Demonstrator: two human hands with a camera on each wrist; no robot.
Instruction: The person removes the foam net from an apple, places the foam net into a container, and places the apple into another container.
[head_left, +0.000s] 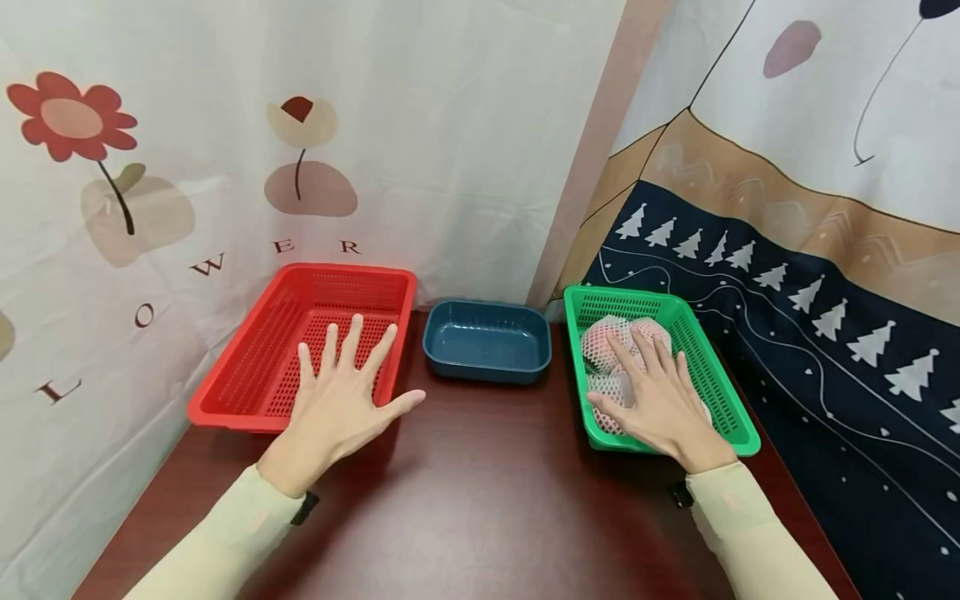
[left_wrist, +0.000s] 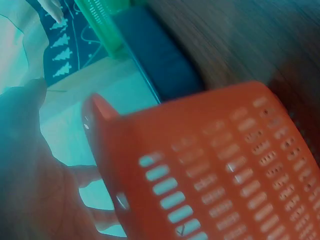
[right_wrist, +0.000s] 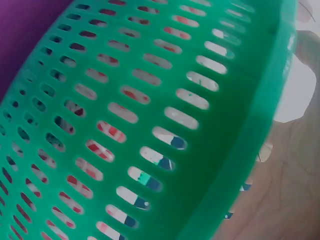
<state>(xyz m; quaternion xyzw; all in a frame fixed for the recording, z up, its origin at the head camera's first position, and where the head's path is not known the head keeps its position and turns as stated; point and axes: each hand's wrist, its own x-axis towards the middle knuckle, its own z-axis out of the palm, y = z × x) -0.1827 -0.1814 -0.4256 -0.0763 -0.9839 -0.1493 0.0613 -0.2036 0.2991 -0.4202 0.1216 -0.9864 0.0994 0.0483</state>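
My left hand (head_left: pixel 339 404) is spread over the near right part of a red basket (head_left: pixel 251 422), its fingers straight and holding nothing. Inside, the red basket shows only its slotted floor and walls. On the right, my right hand (head_left: pixel 663 400) is held with fingers spread above a green basket (head_left: pixel 723 408). Under it lie several round reddish fruits in white foam nets (head_left: pixel 606 340), partly hidden by the hand. The right wrist view looks at the green basket's slotted wall (right_wrist: pixel 145 75), with red and white showing through the slots.
A dark blue plastic tub (head_left: pixel 487 373) stands between the two baskets at the back of the brown table (head_left: pixel 480 483). Behind rises a white curtain (head_left: pixel 465 150) with printed flowers; a dark blue cloth with white trees (head_left: pixel 825 375) hangs along the right side.
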